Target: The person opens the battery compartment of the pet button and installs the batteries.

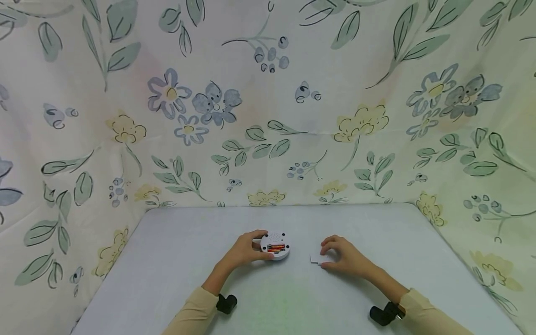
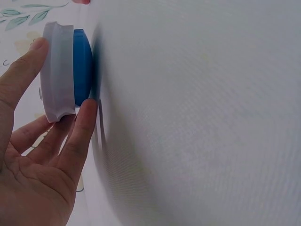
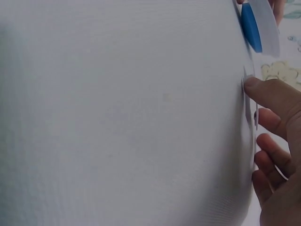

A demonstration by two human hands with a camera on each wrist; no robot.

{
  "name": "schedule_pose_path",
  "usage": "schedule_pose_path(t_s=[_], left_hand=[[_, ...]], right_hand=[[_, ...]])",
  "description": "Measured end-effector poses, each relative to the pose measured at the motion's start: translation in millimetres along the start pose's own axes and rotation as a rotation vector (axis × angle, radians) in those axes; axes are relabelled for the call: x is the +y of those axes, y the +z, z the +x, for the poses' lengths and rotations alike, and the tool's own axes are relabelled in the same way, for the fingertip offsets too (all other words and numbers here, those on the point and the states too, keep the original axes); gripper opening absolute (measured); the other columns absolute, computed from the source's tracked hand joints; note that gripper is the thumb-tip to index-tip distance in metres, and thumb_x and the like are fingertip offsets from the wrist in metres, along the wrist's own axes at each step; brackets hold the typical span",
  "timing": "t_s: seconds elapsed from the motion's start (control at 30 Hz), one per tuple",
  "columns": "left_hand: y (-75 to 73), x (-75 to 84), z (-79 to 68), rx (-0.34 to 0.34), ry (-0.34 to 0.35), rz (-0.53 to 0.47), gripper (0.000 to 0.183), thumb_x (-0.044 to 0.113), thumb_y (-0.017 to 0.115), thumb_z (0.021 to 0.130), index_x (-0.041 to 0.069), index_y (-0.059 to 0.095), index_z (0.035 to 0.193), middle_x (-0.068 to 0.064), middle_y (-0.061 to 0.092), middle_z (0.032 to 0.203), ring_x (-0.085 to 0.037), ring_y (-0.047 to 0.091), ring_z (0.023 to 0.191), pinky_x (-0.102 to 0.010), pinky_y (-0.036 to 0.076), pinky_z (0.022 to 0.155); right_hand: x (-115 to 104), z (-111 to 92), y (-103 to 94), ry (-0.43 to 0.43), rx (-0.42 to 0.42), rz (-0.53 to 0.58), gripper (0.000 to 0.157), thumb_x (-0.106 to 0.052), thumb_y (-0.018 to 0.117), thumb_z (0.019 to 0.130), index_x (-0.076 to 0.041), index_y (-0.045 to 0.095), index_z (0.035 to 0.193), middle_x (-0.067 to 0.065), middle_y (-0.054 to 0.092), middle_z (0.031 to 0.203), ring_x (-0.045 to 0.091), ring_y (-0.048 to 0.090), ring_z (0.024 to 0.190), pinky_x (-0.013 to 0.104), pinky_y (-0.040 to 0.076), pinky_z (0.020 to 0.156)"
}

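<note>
A round white battery-powered device (image 1: 275,238) lies with its underside up, showing small dark feet and a grid of holes. Orange-and-black batteries (image 1: 276,248) sit in its uncovered compartment. My left hand (image 1: 248,249) grips the device at its left side, thumb at the near edge and fingers at the far edge. In the left wrist view, the device's blue face (image 2: 83,68) points down at the table. To the right, my right hand (image 1: 345,257) pinches a thin white battery cover (image 1: 316,259) between thumb and fingers, close over the table. Part of the cover is hidden behind the fingers.
Both hands are over a white table (image 1: 188,232). A floral cloth (image 1: 268,116) hangs behind it and along both sides. Black wrist cameras are strapped near the cuffs, the left one (image 1: 226,304) and the right one (image 1: 386,314).
</note>
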State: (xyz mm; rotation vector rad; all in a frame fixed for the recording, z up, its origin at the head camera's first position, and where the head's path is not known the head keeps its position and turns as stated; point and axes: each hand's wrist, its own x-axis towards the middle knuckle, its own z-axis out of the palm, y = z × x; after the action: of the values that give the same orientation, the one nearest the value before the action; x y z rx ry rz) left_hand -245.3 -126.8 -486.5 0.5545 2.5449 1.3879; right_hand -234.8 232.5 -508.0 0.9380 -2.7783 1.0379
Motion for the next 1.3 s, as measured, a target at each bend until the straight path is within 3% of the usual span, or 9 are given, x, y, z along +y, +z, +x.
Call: schedule_pose_path(t_s=[0.23, 0.43, 0.67, 1.03, 1.3], left_hand=[[-1.0, 0.0, -0.5, -0.003, 0.002, -0.008, 0.077, 0.027, 0.089, 0.081, 0.001, 0.054, 0.144, -0.017, 0.058, 0.135, -0.029, 0.066, 0.106, -0.042, 0.055, 0.087], [-0.9, 0.7, -1.0, -0.005, 0.013, -0.004, 0.077, 0.026, 0.090, 0.081, 0.000, 0.054, 0.143, -0.018, 0.058, 0.135, -0.029, 0.066, 0.106, -0.041, 0.055, 0.087], [-0.8, 2.1, -1.3, -0.008, 0.024, -0.014, 0.078, 0.026, 0.090, 0.081, -0.002, 0.053, 0.143, -0.018, 0.059, 0.134, -0.030, 0.066, 0.107, -0.042, 0.055, 0.087], [-1.7, 0.6, -0.7, -0.002, 0.009, -0.011, 0.077, 0.027, 0.090, 0.081, 0.000, 0.054, 0.144, -0.018, 0.058, 0.135, -0.030, 0.066, 0.108, -0.043, 0.055, 0.087], [-0.7, 0.2, -0.3, -0.001, 0.012, 0.001, 0.077, 0.027, 0.089, 0.081, 0.001, 0.054, 0.144, -0.018, 0.059, 0.135, -0.030, 0.066, 0.107, -0.043, 0.055, 0.088]], right_hand=[[0.7, 0.8, -3.2, -0.016, 0.014, 0.009, 0.025, -0.023, 0.089, 0.081, -0.018, 0.071, 0.098, 0.002, 0.063, 0.117, 0.027, 0.057, 0.113, 0.053, 0.046, 0.097], [0.7, 2.9, -6.1, -0.019, -0.002, 0.060, 0.026, -0.020, 0.087, 0.084, -0.014, 0.070, 0.103, -0.003, 0.063, 0.111, 0.018, 0.060, 0.102, 0.043, 0.052, 0.090], [0.0, 5.7, -6.7, -0.082, 0.014, 0.114, 0.028, -0.015, 0.084, 0.087, -0.005, 0.069, 0.108, 0.005, 0.067, 0.104, 0.024, 0.063, 0.093, 0.037, 0.056, 0.083], [-10.9, 20.4, -3.0, -0.038, 0.016, 0.153, 0.029, -0.017, 0.085, 0.086, -0.008, 0.069, 0.108, 0.001, 0.067, 0.103, 0.021, 0.063, 0.092, 0.033, 0.056, 0.082], [-14.8, 31.6, 0.6, -0.041, 0.045, 0.227, 0.031, -0.016, 0.081, 0.089, 0.000, 0.067, 0.112, 0.013, 0.067, 0.106, 0.033, 0.064, 0.094, 0.037, 0.056, 0.084]])
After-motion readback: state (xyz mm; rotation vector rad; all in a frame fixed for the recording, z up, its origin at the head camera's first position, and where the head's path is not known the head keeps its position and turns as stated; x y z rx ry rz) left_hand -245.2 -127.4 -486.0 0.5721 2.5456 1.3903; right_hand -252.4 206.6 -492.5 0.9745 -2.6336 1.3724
